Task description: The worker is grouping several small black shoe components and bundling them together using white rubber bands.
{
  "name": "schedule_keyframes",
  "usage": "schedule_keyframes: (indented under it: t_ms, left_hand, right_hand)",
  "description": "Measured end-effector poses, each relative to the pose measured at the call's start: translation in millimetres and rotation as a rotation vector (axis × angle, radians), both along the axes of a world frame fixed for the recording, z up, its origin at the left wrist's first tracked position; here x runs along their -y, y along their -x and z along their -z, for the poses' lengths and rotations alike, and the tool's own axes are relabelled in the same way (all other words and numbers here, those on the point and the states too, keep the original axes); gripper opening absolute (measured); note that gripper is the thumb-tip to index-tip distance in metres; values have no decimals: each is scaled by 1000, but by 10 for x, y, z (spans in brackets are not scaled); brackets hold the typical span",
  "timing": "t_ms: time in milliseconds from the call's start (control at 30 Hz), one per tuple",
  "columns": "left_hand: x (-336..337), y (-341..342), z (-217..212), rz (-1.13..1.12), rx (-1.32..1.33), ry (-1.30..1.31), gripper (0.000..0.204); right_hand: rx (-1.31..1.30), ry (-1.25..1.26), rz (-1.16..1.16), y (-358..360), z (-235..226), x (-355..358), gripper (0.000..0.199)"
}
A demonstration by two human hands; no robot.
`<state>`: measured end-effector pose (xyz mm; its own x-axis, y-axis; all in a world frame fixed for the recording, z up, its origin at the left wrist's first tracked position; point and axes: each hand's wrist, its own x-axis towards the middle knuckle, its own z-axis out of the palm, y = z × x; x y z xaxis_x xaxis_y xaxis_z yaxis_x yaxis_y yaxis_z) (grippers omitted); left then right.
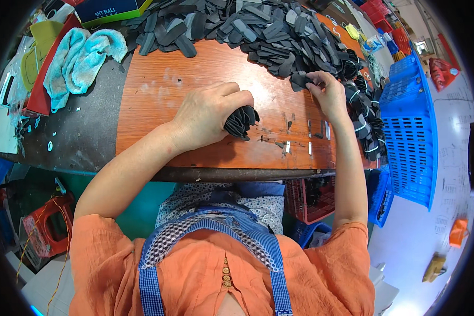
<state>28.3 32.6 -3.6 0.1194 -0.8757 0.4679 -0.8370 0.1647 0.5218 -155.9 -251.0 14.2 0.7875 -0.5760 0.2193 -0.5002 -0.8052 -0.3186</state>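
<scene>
My left hand (210, 111) is closed around a stack of thin black strips (241, 122), whose ends stick out below the fingers above the wooden board (158, 95). Farther right, my right hand (327, 95) pinches a single dark strip (300, 81) between thumb and fingertips, at the near edge of a large heap of loose black and grey strips (268, 37). Bundles of black strips tied with white bands (361, 110) lie just right of my right forearm.
A teal towel (81, 63) hangs over a red tray at the left. At the right stands a blue plastic basket (408, 131). Small white pieces (309, 148) and black scraps lie on the board. Under the table are a red crate (305, 200) and a red stool (47, 226).
</scene>
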Motion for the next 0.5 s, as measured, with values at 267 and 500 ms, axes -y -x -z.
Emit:
schedule_keyframes:
  t_ms: [267,500]
  left_hand:
    - [37,82,-30,47,71,152,32]
    - [181,166,-124,107,210,209,28]
  right_hand:
    - [310,-233,-98,43,115,-766,13]
    - [306,-495,-271,32,-9,-1444,16]
